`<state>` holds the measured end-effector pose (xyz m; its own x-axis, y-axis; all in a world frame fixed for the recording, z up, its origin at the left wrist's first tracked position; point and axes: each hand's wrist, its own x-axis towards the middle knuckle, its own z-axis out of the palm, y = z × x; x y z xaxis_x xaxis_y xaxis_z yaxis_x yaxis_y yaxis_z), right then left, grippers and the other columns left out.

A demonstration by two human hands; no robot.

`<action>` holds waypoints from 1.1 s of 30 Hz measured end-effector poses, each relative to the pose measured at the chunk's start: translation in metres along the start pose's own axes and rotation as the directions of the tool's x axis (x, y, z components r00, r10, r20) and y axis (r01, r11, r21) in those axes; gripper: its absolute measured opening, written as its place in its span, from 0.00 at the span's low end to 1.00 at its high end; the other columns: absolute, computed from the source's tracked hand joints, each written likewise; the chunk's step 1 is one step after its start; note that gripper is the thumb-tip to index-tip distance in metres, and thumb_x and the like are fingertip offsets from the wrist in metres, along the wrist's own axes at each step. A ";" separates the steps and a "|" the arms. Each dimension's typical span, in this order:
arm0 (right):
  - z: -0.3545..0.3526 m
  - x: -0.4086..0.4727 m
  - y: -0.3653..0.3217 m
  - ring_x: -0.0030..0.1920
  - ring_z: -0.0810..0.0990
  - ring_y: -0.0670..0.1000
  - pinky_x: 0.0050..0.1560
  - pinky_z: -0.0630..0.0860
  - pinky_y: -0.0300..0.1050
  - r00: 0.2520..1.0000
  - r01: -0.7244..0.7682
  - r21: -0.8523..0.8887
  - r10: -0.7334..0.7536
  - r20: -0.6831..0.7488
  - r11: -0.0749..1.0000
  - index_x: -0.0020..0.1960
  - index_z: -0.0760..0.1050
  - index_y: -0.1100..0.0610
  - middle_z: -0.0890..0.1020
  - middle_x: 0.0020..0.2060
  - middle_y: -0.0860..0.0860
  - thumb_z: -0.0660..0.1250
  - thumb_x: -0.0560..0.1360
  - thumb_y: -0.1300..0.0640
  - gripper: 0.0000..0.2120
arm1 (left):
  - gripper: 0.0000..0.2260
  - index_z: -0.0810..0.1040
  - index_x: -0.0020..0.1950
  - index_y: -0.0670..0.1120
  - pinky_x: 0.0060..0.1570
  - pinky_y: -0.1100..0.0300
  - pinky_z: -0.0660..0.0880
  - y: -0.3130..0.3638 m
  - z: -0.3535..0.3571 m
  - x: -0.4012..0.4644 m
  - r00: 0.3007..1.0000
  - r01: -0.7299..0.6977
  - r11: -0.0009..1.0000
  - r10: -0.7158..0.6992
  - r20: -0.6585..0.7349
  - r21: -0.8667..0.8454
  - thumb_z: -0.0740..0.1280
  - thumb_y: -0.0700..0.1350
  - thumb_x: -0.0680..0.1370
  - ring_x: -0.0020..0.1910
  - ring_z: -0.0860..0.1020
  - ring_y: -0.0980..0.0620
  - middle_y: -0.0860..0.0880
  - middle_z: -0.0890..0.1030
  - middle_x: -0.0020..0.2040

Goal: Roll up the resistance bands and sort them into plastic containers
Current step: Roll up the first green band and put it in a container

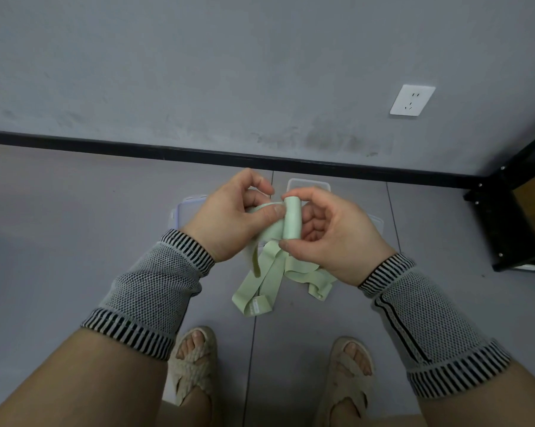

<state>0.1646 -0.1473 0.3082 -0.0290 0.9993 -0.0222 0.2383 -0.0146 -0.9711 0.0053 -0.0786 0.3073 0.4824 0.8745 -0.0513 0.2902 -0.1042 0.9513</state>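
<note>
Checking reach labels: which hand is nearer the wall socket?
Right. The right hand is below and left of the wall socket, holding the rolled green band; the left hand is farther left, beyond the roll.

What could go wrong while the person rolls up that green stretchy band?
1. The right hand pinches the small roll only by its ends; if it slips, the roll could spring loose.
2. The left hand feeds the band, but the long tail hangs twisted and looped, so it might wind on crooked.
3. The clear containers sit on the floor behind the hands; a dropped roll could miss them.
</note>
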 end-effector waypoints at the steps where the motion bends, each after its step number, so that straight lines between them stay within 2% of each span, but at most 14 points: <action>1: -0.002 -0.001 0.000 0.34 0.79 0.49 0.40 0.80 0.45 1.000 0.001 0.002 -0.001 -0.003 1.000 0.53 0.75 0.46 0.80 0.37 0.55 0.77 0.65 0.68 0.25 | 0.08 0.72 0.47 0.50 0.39 0.55 0.74 -0.001 -0.001 0.000 1.000 0.013 1.000 -0.013 0.016 0.028 0.70 0.44 0.74 0.34 0.75 0.53 0.49 0.81 0.37; 4: -0.004 -0.002 0.001 0.32 0.77 0.46 0.38 0.78 0.38 1.000 -0.013 0.019 0.012 0.012 1.000 0.52 0.76 0.46 0.78 0.33 0.49 0.76 0.64 0.68 0.24 | 0.06 0.72 0.48 0.50 0.36 0.57 0.72 -0.004 -0.005 0.000 0.997 0.019 0.993 -0.028 0.076 0.118 0.68 0.43 0.75 0.31 0.74 0.55 0.54 0.79 0.32; 7: -0.005 -0.003 0.002 0.33 0.77 0.47 0.39 0.78 0.40 0.999 -0.024 0.032 0.023 0.023 0.999 0.54 0.77 0.48 0.78 0.34 0.49 0.76 0.64 0.69 0.25 | 0.07 0.71 0.47 0.52 0.32 0.63 0.68 -0.004 -0.009 -0.001 0.991 0.035 0.980 -0.059 0.119 0.195 0.69 0.45 0.75 0.27 0.71 0.59 0.57 0.76 0.27; 12: -0.005 -0.006 -0.002 0.34 0.78 0.48 0.40 0.79 0.40 0.996 -0.036 0.063 0.031 0.079 0.997 0.54 0.77 0.50 0.79 0.34 0.49 0.76 0.64 0.70 0.24 | 0.08 0.74 0.47 0.54 0.32 0.62 0.72 0.003 -0.015 -0.003 0.979 0.066 0.950 -0.121 0.163 0.307 0.71 0.46 0.73 0.27 0.75 0.60 0.54 0.79 0.30; 16: -0.005 -0.004 0.000 0.36 0.79 0.51 0.42 0.80 0.44 0.996 -0.042 0.095 0.034 0.087 0.995 0.54 0.77 0.50 0.79 0.35 0.51 0.75 0.64 0.72 0.25 | 0.08 0.76 0.48 0.55 0.32 0.64 0.67 0.006 -0.020 -0.005 0.987 0.058 0.931 -0.108 0.122 0.359 0.72 0.48 0.72 0.24 0.72 0.64 0.59 0.77 0.26; 20: -0.008 -0.002 0.000 0.37 0.79 0.52 0.45 0.80 0.48 0.995 -0.048 0.101 0.039 0.088 0.994 0.53 0.77 0.47 0.80 0.36 0.50 0.75 0.64 0.73 0.26 | 0.08 0.75 0.47 0.56 0.36 0.61 0.70 0.008 -0.020 -0.006 0.994 0.049 0.943 -0.077 0.072 0.329 0.72 0.47 0.72 0.26 0.74 0.61 0.58 0.79 0.28; 24: -0.005 0.001 0.003 0.34 0.78 0.47 0.41 0.80 0.41 0.998 -0.040 0.003 0.040 0.041 0.999 0.51 0.77 0.43 0.79 0.34 0.47 0.75 0.64 0.71 0.27 | 0.11 0.74 0.45 0.58 0.35 0.64 0.74 0.014 -0.014 -0.007 0.998 0.028 0.954 -0.045 0.047 0.299 0.72 0.44 0.71 0.29 0.77 0.61 0.55 0.82 0.32; 27: 0.000 0.001 0.002 0.32 0.76 0.43 0.38 0.77 0.36 1.000 -0.013 -0.100 0.013 0.004 0.995 0.49 0.75 0.40 0.77 0.34 0.46 0.74 0.65 0.69 0.27 | 0.11 0.74 0.45 0.57 0.39 0.62 0.77 0.016 -0.010 -0.008 1.000 0.009 0.948 -0.008 -0.006 0.320 0.73 0.47 0.69 0.34 0.79 0.59 0.55 0.83 0.36; 30: 0.004 0.001 0.000 0.31 0.75 0.43 0.39 0.78 0.38 0.999 0.037 -0.231 -0.045 -0.028 0.972 0.51 0.74 0.39 0.78 0.35 0.49 0.73 0.66 0.67 0.26 | 0.14 0.73 0.44 0.56 0.39 0.62 0.75 0.015 -0.002 -0.007 0.994 0.009 0.935 0.029 -0.103 0.355 0.75 0.54 0.66 0.35 0.79 0.59 0.54 0.83 0.36; 33: 0.006 0.002 0.001 0.35 0.76 0.46 0.42 0.78 0.41 0.991 0.094 -0.366 -0.123 -0.056 0.926 0.59 0.75 0.42 0.77 0.38 0.49 0.72 0.66 0.65 0.26 | 0.14 0.72 0.42 0.53 0.35 0.67 0.72 0.015 0.004 -0.005 0.983 0.022 0.942 0.041 -0.179 0.336 0.76 0.52 0.66 0.33 0.77 0.61 0.54 0.81 0.33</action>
<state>0.1587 -0.1458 0.3056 -0.0039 0.9939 0.1103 0.5732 0.0926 -0.8141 0.0108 -0.0862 0.3211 0.3380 0.9401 0.0434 0.5615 -0.2385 0.7924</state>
